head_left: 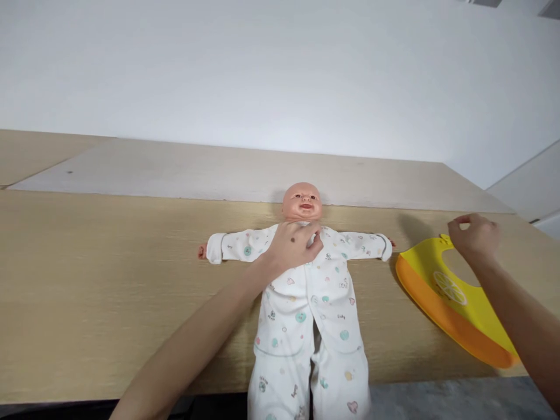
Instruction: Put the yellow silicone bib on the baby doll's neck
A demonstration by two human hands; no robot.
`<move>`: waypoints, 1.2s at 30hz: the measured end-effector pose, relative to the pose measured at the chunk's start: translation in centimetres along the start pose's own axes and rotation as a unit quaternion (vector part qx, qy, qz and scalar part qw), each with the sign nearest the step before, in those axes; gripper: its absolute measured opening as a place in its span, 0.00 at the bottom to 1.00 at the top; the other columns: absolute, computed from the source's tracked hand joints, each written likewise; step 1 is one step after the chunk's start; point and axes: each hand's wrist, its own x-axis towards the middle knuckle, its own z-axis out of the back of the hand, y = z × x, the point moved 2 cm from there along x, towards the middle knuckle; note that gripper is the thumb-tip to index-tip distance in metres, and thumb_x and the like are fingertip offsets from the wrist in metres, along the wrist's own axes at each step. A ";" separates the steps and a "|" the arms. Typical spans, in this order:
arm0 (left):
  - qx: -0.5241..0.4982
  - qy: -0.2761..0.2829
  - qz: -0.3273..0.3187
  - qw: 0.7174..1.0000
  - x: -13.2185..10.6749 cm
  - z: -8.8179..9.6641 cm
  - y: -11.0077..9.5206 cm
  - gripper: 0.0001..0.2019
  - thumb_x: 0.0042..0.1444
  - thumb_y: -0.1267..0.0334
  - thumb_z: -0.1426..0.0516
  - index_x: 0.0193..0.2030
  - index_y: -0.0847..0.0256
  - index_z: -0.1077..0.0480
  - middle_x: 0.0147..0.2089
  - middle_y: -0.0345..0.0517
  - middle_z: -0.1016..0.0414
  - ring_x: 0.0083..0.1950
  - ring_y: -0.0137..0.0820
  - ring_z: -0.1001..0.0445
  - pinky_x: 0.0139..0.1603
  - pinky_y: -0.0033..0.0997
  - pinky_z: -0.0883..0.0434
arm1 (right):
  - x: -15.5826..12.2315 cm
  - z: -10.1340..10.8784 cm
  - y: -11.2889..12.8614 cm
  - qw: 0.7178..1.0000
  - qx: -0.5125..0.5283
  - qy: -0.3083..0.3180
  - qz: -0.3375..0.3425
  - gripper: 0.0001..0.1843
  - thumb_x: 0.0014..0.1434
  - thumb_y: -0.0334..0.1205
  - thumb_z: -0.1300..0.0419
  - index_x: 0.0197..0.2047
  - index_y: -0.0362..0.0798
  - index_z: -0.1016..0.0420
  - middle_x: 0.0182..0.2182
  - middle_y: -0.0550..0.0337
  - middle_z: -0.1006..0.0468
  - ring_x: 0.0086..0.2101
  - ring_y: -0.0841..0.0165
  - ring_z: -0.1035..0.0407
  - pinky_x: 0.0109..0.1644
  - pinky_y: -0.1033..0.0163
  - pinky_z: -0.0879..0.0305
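Note:
A baby doll [306,291] in a white printed sleepsuit lies on its back on the wooden table [109,280], arms spread, legs hanging past the near edge. My left hand [292,242] rests on the doll's upper chest just under the chin, fingers curled and pinching the collar of the suit. My right hand [475,236] hovers over the top of a yellow and orange silicone bib [455,303] lying to the doll's right, fingers bent in a pinch at the bib's neck strap.
A paler wooden board [219,169] runs along the back of the table against a white wall. A grey floor [437,399] shows below the table's near edge.

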 end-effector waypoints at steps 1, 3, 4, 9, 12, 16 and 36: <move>0.002 -0.006 0.006 1.000 0.0 0.1 0.1 0.08 0.49 0.70 0.49 0.27 0.60 0.29 0.15 0.35 0.36 0.17 0.23 0.43 0.23 0.27 0.45 | 0.0 0.3 0.2 0.999 0.023 0.010 -0.021 0.10 0.53 0.40 0.46 0.34 0.45 0.28 0.33 0.47 0.24 0.31 0.64 0.37 0.45 0.60 0.44; 0.002 -0.014 0.025 1.000 0.1 0.3 0.2 0.08 0.50 0.69 0.49 0.28 0.60 0.29 0.15 0.34 0.38 0.17 0.23 0.44 0.23 0.27 0.44 | -0.1 0.9 0.7 0.995 0.074 0.024 -0.064 0.07 0.52 0.38 0.45 0.34 0.46 0.28 0.36 0.47 0.23 0.31 0.66 0.38 0.41 0.61 0.44; -0.001 -0.016 0.033 0.999 0.2 0.5 0.2 0.08 0.50 0.69 0.50 0.28 0.60 0.29 0.14 0.34 0.39 0.17 0.23 0.44 0.24 0.26 0.44 | -0.3 1.2 1.0 0.991 0.100 0.028 -0.078 0.07 0.52 0.37 0.44 0.34 0.46 0.28 0.36 0.47 0.23 0.31 0.66 0.37 0.40 0.61 0.45; -0.041 -0.013 0.056 0.997 0.3 0.8 0.1 0.07 0.50 0.69 0.49 0.28 0.60 0.30 0.15 0.33 0.40 0.18 0.23 0.45 0.25 0.26 0.43 | -2.5 2.3 3.9 0.981 0.186 0.029 -0.053 0.07 0.53 0.37 0.44 0.35 0.45 0.27 0.33 0.49 0.23 0.29 0.68 0.35 0.40 0.62 0.42; -0.097 0.003 0.083 0.992 0.3 0.8 -0.2 0.06 0.49 0.70 0.48 0.29 0.60 0.30 0.16 0.33 0.39 0.19 0.22 0.43 0.26 0.25 0.42 | -5.7 2.9 6.8 0.964 0.260 0.055 0.010 0.08 0.53 0.39 0.44 0.35 0.45 0.28 0.33 0.51 0.23 0.30 0.68 0.33 0.40 0.64 0.40; -0.180 0.023 0.127 0.975 0.3 0.6 -0.5 0.04 0.49 0.70 0.48 0.28 0.60 0.32 0.17 0.32 0.41 0.20 0.22 0.43 0.26 0.24 0.42 | -11.3 3.5 10.6 0.913 0.371 0.144 0.087 0.13 0.53 0.47 0.44 0.34 0.46 0.29 0.31 0.56 0.25 0.29 0.68 0.33 0.36 0.64 0.37; -0.428 0.040 0.550 0.716 -10.9 5.8 3.2 0.14 0.54 0.57 0.43 0.21 0.60 0.28 0.32 0.47 0.23 0.38 0.37 0.27 0.42 0.35 0.31 | -19.2 5.4 17.8 0.801 0.395 0.434 0.118 0.31 0.59 0.66 0.54 0.21 0.47 0.35 0.17 0.60 0.31 0.21 0.70 0.38 0.28 0.65 0.42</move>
